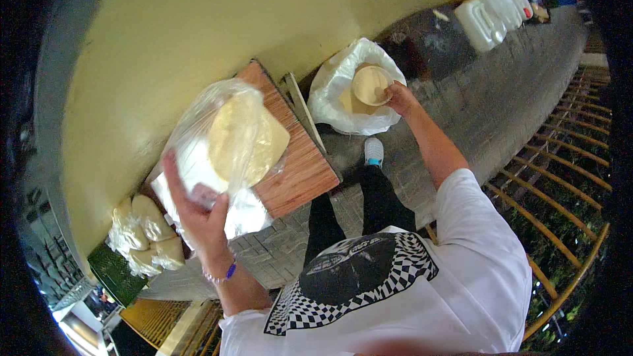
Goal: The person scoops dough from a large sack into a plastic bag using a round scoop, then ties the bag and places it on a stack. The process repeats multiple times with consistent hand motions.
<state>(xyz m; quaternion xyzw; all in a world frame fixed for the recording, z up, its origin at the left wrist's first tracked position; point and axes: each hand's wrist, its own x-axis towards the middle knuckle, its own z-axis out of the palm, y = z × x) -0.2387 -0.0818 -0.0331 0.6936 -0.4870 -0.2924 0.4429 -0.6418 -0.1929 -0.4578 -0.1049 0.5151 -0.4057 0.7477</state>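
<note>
A clear plastic bag of pale yellow powder or grain point(247, 138) lies on a wood-grain table point(296, 173), over a white sheet. My left hand point(200, 212) is raised at the bag's near left edge, thumb and fingers apart; whether it touches the thin plastic I cannot tell. On the right, my right hand point(399, 99) grips the rim of a round clear container point(371, 85) with pale contents. That container is over the mouth of a large white plastic sack point(329, 94), which stands on the floor beside the table and holds more of the pale stuff.
Several filled plastic bags point(153, 237) are piled on a green crate point(116, 272) at the left. White plastic jugs point(482, 24) stand by the yellow wall point(222, 10) at the upper right. A yellow railing point(554, 188) curves along the right. My shoe point(374, 151) is near the sack.
</note>
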